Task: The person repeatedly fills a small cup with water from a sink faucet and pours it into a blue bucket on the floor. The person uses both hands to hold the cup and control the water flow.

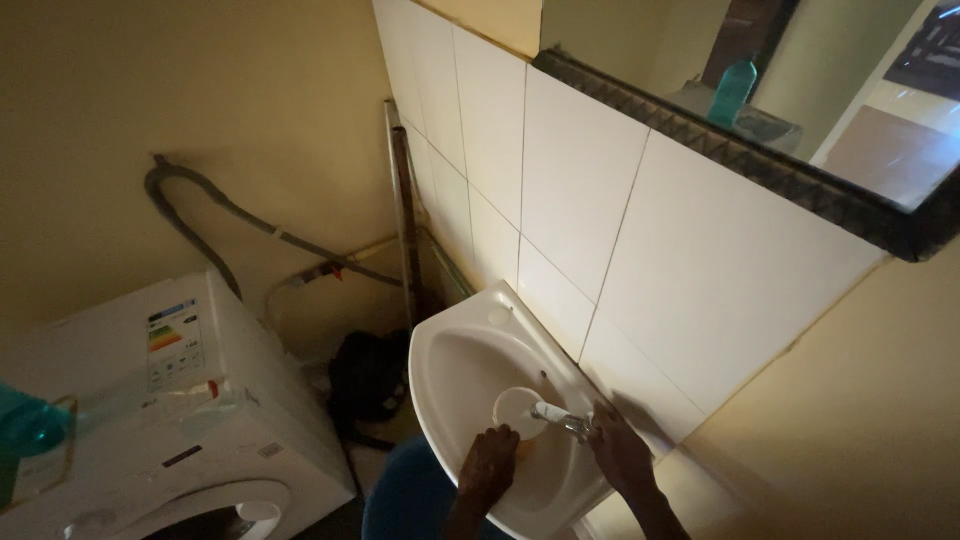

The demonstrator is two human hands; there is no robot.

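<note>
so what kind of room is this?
Most likely a small home bathroom that doubles as a laundry corner: a white wall-mounted sink with a tap, white wall tiles under a framed mirror, and a front-loading washing machine beside it.

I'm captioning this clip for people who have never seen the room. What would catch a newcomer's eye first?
First the small white ceramic wash basin at bottom centre, where the left hand holds a round white cup under the chrome tap and the right hand rests on the tap. Behind it rise large glossy white wall tiles under a dark-framed mirror. At lower left stands a white front-loading washing machine.
</note>
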